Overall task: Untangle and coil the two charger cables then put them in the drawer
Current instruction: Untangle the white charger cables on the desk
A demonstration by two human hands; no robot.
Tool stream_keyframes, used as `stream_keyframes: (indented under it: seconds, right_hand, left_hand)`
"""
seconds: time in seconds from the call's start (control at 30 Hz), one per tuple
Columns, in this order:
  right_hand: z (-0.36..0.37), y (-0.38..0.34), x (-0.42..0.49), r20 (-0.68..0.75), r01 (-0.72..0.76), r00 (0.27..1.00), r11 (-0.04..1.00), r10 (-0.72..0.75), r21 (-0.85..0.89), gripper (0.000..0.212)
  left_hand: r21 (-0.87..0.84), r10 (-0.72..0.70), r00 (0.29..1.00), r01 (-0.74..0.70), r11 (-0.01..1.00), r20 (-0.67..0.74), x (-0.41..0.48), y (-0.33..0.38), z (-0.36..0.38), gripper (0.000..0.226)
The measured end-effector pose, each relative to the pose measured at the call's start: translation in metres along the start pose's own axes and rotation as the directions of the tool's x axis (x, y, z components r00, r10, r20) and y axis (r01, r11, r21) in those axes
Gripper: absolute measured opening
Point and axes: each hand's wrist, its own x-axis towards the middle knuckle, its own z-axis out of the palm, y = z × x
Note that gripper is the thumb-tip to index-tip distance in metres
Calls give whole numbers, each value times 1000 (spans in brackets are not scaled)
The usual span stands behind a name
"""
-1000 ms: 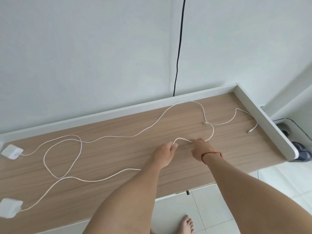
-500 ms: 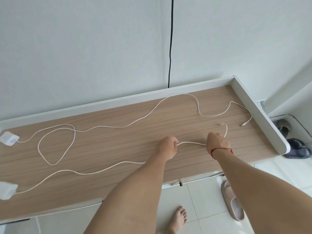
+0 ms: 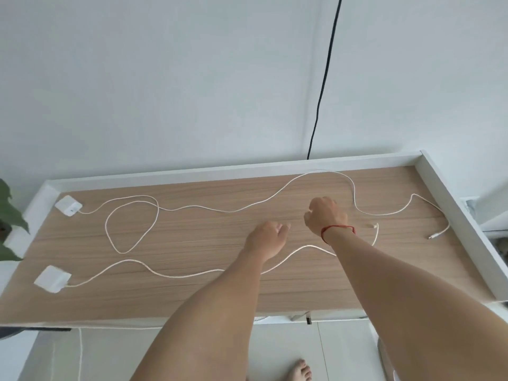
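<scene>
Two white charger cables lie apart on the wooden desk [image 3: 192, 243]. The far adapter [image 3: 68, 205] sits back left; its cable [image 3: 132, 199] makes a loop, then winds right to a plug [image 3: 433, 237]. From the near adapter [image 3: 52, 279], the near cable [image 3: 176, 274] runs right under both my forearms and curls up to its end [image 3: 373, 225]. My left hand [image 3: 268, 237] hovers over mid-desk, fingers loosely curled, holding nothing. My right hand [image 3: 325, 215] is just right of it and a little farther back, curled into a fist with no cable in it.
A white raised rim [image 3: 453, 215] borders the desk at the back and right. A black wire [image 3: 324, 78] hangs down the wall behind. Plant leaves [image 3: 9, 218] show at the left edge. My bare foot [image 3: 299, 369] stands on the tiled floor below.
Both hands have let go of the near cable, which now lies slack on the desk. My right hand moved left and back, toward the left hand. The view shifted left.
</scene>
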Motion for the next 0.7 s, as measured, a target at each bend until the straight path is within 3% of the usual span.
stream_keyframes:
  seconds: [0.17, 0.33, 0.5, 0.7]
  right_hand:
    - [14, -70, 10, 116, 164, 979, 985, -169, 48, 28]
    - [39, -162, 15, 219, 267, 931, 955, -290, 129, 23]
    - [67, -262, 23, 243, 320, 898, 924, -367, 210, 26]
    - [114, -345, 37, 299, 263, 901, 943, -316, 203, 28]
  left_hand:
    - [66, -56, 980, 69, 995, -191, -2, -46, -62, 44]
    - [58, -161, 916, 196, 979, -367, -6, -117, -131, 40]
    - [-8, -256, 872, 278, 960, -417, 4, -197, -193, 30]
    - [19, -276, 881, 307, 952, -383, 33, -277, -243, 24]
